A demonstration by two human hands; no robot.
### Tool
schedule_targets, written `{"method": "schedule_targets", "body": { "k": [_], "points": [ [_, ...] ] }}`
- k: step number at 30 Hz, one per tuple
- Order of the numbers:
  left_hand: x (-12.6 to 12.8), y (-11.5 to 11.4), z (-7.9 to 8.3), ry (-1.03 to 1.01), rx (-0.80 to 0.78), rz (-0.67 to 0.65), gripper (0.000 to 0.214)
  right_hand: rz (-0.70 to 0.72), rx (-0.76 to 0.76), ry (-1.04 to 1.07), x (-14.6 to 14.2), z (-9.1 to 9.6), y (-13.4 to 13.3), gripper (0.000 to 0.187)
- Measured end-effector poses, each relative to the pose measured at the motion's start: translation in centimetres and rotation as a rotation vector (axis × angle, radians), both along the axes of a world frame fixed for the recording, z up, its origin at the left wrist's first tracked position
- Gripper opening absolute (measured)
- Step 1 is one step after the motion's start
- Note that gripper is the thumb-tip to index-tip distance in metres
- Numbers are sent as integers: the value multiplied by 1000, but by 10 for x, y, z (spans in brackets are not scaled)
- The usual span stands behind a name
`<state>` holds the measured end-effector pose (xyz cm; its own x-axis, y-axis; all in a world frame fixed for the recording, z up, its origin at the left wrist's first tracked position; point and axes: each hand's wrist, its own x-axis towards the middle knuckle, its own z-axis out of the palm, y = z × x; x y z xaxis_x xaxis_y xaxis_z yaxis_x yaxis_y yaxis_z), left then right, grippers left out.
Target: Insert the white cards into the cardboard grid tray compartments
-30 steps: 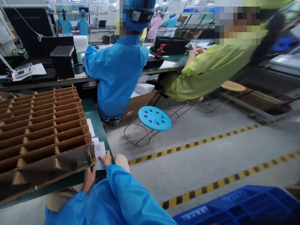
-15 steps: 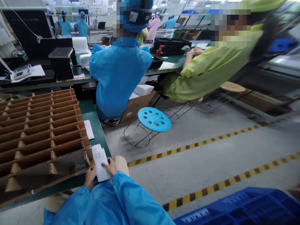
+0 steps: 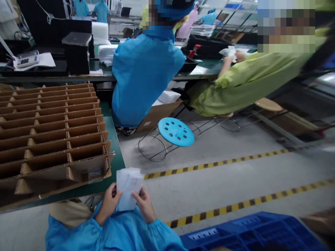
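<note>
Both of my hands hold a small stack of white paper cards (image 3: pixel 128 186) in front of my body, off the table's near corner. My left hand (image 3: pixel 109 205) grips the stack's lower left side and my right hand (image 3: pixel 143 205) its lower right. Blue sleeves cover both my arms. Just left of the cards, a brown cardboard divider grid (image 3: pixel 52 132) with several long rows of cells lies on the green table (image 3: pixel 116 153).
A person in a blue coat (image 3: pixel 143 73) sits ahead at another bench, and a person in a yellow-green coat (image 3: pixel 251 80) leans in beside. A blue perforated stool (image 3: pixel 176 131) stands on the grey floor. Yellow-black floor tape (image 3: pixel 217 162) runs across. A blue plastic crate (image 3: pixel 248 233) sits at lower right.
My hands have lifted the white cards off the table's corner and drawn them toward my body. The view has shifted slightly left and down.
</note>
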<state>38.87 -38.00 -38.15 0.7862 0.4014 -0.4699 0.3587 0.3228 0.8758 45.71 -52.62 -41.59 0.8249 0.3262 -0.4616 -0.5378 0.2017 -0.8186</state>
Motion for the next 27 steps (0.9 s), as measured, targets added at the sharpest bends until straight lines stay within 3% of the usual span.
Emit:
{"method": "schedule_targets", "body": {
  "k": [4,12,15,18,21,27],
  "points": [
    [-6,-5,16,-20,47,9,52,-66,55,38,1,15,0,46],
    [-25,1,13,63,158,120,61,-64,55,65,-9,24,-8,53],
    [-29,-1,20,44,208,84,63,-20,78,76,-11,26,-14,58],
    [-29,-4,32,20,326,-14,49,-9,89,79,-12,28,-20,59],
    [-27,-6,40,15,343,-84,41,-4,89,88,-15,29,-24,56],
    [-26,-15,34,-6,323,9,42,-32,96,108,-22,25,-23,50]
  ]
}}
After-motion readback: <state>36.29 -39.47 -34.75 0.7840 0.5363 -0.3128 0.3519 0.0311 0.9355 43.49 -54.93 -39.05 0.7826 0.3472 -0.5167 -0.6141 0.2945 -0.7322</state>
